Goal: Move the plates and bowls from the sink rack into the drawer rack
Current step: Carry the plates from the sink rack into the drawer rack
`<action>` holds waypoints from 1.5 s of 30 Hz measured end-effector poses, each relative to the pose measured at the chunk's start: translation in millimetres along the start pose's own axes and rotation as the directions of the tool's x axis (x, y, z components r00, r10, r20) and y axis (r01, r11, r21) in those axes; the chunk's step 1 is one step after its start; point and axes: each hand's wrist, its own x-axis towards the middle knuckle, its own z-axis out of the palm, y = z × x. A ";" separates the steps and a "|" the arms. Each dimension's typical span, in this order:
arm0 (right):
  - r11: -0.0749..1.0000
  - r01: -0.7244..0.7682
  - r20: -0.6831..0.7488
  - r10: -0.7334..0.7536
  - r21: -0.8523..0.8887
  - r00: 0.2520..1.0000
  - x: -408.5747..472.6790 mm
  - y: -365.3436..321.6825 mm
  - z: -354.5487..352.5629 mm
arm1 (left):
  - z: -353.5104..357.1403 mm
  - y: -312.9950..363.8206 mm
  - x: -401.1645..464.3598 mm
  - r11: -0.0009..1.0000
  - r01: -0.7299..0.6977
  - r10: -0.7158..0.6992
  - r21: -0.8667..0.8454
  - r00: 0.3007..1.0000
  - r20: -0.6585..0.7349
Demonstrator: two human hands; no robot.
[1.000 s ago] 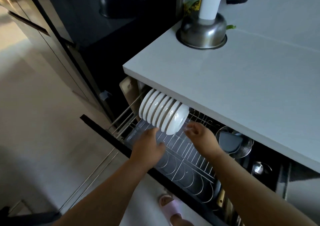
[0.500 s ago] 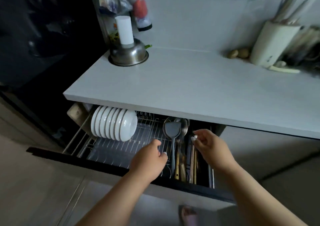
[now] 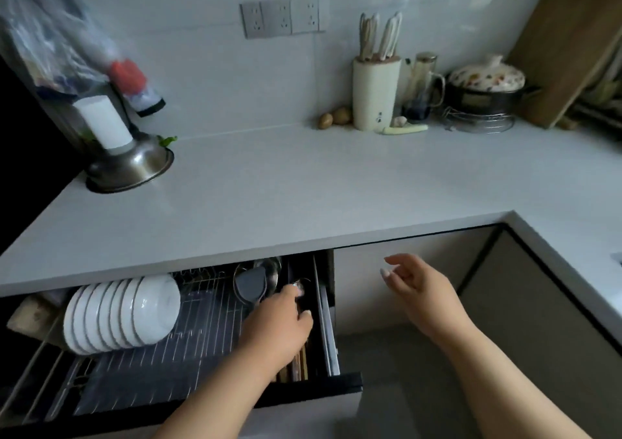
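- Since 0.5 s ago: left hand shifted right over the utensil compartment; right hand swung clear of the drawer rack.
- Grip: right spread, empty; left curled, contents cannot tell.
- Bowls: glazed, slick, brittle; take by rim and base.

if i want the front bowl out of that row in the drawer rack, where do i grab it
Take the rightmost bowl by its upper rim, coming from above and the right. The white bowls stand on edge, nested tightly, so only that end one has an exposed face, and the open wire rack beside it leaves room for a pinch grip.
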 end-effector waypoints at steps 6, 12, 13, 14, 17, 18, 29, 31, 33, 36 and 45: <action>0.994 -0.104 -0.167 0.096 -0.037 0.981 15.0 70.8 -102.3 | 39.5 110.4 41.1 0.977 -0.182 0.174 0.109 0.981 0.083; 0.961 -0.275 -0.359 0.259 0.008 0.897 5.5 150.3 -213.1 | 98.1 240.6 75.0 0.912 -0.386 0.355 0.141 0.913 0.200; 0.952 -0.306 -0.383 0.283 0.001 0.879 1.8 164.1 -230.1 | 111.2 263.1 77.7 0.904 -0.409 0.376 0.128 0.900 0.222; 0.941 -0.339 -0.405 0.304 -0.015 0.862 -1.6 178.4 -246.0 | 124.6 284.7 79.4 0.894 -0.433 0.398 0.112 0.884 0.245; 0.893 -0.445 -0.463 0.368 -0.064 0.806 -8.5 221.6 -289.1 | 166.8 343.7 81.0 0.851 -0.520 0.478 0.074 0.824 0.304; 0.876 -0.475 -0.479 0.383 -0.082 0.790 -10.0 236.1 -301.6 | 179.9 360.1 81.0 0.828 -0.555 0.506 0.076 0.800 0.323; 0.737 -0.651 -0.327 0.580 -0.179 0.746 7.5 329.6 -359.6 | 257.5 434.2 91.9 0.602 -0.728 0.445 0.327 0.646 0.620; 0.737 -0.647 -0.273 0.593 -0.195 0.758 18.4 332.4 -358.5 | 259.4 437.9 93.3 0.586 -0.726 0.424 0.361 0.653 0.627; 0.745 -0.636 -0.231 0.595 -0.200 0.770 29.3 335.4 -356.7 | 258.4 441.5 94.7 0.580 -0.724 0.409 0.373 0.655 0.635; 0.739 -0.626 -0.178 0.600 -0.250 0.779 39.6 340.2 -352.5 | 257.2 444.4 95.9 0.576 -0.723 0.393 0.381 0.654 0.647; 0.657 -0.482 -0.215 0.447 -0.579 0.868 44.8 343.5 -345.3 | 258.5 443.3 96.1 0.588 -0.719 0.387 0.370 0.652 0.652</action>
